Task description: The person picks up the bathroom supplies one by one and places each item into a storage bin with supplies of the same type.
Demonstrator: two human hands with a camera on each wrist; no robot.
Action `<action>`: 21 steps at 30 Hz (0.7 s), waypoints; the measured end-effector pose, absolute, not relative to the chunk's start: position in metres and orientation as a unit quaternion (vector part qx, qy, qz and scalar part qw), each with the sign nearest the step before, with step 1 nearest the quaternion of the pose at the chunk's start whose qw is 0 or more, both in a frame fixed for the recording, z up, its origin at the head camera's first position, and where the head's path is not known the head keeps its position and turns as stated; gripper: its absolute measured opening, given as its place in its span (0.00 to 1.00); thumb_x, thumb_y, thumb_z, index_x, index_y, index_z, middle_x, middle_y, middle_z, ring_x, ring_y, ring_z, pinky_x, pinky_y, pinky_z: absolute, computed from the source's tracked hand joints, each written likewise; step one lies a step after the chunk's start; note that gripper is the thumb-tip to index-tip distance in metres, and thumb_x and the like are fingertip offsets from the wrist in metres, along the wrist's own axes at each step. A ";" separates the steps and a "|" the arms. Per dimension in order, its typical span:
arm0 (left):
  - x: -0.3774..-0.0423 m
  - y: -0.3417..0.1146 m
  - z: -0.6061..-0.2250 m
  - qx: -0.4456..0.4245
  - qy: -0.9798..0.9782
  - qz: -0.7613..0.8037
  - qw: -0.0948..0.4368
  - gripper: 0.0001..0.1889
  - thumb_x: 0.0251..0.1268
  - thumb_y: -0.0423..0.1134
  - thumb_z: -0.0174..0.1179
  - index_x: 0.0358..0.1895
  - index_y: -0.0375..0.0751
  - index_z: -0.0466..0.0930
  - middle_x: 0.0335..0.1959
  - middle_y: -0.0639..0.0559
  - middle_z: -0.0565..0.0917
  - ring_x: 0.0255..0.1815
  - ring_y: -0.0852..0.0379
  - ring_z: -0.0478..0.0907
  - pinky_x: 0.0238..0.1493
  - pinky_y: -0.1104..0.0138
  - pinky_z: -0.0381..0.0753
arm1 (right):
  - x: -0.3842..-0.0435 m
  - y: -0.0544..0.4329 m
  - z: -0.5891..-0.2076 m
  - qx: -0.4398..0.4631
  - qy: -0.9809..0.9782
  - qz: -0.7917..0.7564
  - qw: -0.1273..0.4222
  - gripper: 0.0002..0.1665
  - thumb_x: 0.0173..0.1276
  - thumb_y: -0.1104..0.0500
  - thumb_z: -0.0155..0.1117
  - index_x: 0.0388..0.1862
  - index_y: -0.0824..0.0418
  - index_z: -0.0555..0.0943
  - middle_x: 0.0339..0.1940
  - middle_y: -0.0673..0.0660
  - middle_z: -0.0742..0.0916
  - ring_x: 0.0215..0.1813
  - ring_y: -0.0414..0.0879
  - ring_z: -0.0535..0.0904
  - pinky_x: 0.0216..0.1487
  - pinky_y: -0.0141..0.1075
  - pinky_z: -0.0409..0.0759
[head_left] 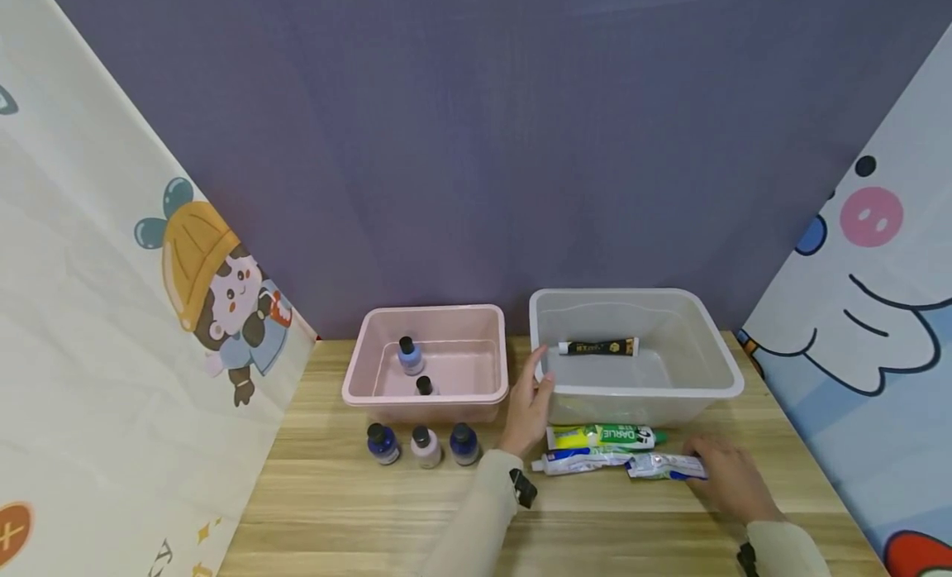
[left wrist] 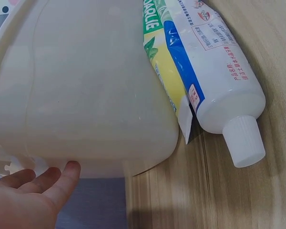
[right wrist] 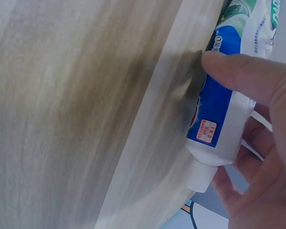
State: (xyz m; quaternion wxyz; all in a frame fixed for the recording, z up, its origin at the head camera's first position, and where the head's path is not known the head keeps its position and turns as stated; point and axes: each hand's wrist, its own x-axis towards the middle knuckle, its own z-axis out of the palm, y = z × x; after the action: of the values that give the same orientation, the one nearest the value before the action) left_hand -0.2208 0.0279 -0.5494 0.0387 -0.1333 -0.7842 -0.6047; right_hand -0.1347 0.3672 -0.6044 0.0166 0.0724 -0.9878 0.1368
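Observation:
My right hand (head_left: 732,479) holds a white and blue toothpaste tube (head_left: 662,466) at its capped end, thumb across the blue label in the right wrist view. The tube's other end overlaps a second white and blue toothpaste tube (head_left: 583,460) on the table. Behind them a green and yellow Darlie tube (head_left: 602,436) lies against the front of a translucent white bin (head_left: 632,407). At the bin's left front corner, my left hand (head_left: 526,412) touches it with extended, relaxed fingers (left wrist: 66,183). Inside the bin is a black toothpaste tube (head_left: 598,347).
Left of the white bin stands a pink bin (head_left: 435,410) holding two small black-capped bottles (head_left: 410,358). Three more bottles, two dark blue (head_left: 383,446) and one pale pink (head_left: 426,449), stand in front of it. Printed cloths flank the wooden table (head_left: 357,511); a purple-grey cloth (head_left: 476,147) hangs behind.

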 end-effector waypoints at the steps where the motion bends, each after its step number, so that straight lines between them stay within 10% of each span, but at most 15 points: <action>1: -0.221 0.028 -0.550 -0.134 -0.785 -0.604 0.038 0.26 0.83 0.52 0.45 0.78 0.74 0.56 0.29 0.55 0.68 0.28 0.63 0.68 0.39 0.68 0.75 | -0.134 0.367 -0.604 0.073 -0.987 0.139 0.014 0.24 0.46 0.61 0.85 0.42 0.58 0.84 0.45 0.58 0.88 0.48 0.59 0.84 0.48 0.60 0.79; 7: -0.221 0.027 -0.551 -0.133 -0.783 -0.607 0.040 0.26 0.83 0.51 0.45 0.78 0.74 0.56 0.53 0.52 0.80 0.40 0.60 0.76 0.51 0.63 0.78 | -0.129 0.365 -0.599 0.085 -0.987 0.134 0.006 0.22 0.47 0.61 0.84 0.43 0.57 0.87 0.41 0.53 0.87 0.44 0.54 0.84 0.47 0.56 0.83; 11: -0.221 0.028 -0.551 -0.132 -0.780 -0.611 0.035 0.27 0.83 0.50 0.45 0.79 0.74 0.55 0.79 0.63 0.65 0.56 0.55 0.78 0.63 0.57 0.76 | -0.127 0.363 -0.594 0.087 -0.987 0.132 0.007 0.20 0.47 0.61 0.84 0.41 0.56 0.87 0.39 0.52 0.87 0.42 0.53 0.84 0.45 0.55 0.83; 21: -0.220 0.029 -0.551 -0.135 -0.782 -0.607 0.034 0.27 0.83 0.51 0.44 0.79 0.73 0.54 0.80 0.64 0.62 0.57 0.54 0.76 0.62 0.58 0.76 | -0.121 0.363 -0.591 0.070 -0.987 0.143 -0.008 0.18 0.50 0.60 0.83 0.40 0.56 0.87 0.41 0.52 0.88 0.43 0.51 0.84 0.44 0.55 0.84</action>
State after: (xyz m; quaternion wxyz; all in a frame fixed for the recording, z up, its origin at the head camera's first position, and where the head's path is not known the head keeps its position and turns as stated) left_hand -0.2199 0.0294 -0.5510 0.0337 -0.1349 -0.7822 -0.6074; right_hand -0.1213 0.3634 -0.5906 -0.0077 0.0704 -0.9872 0.1427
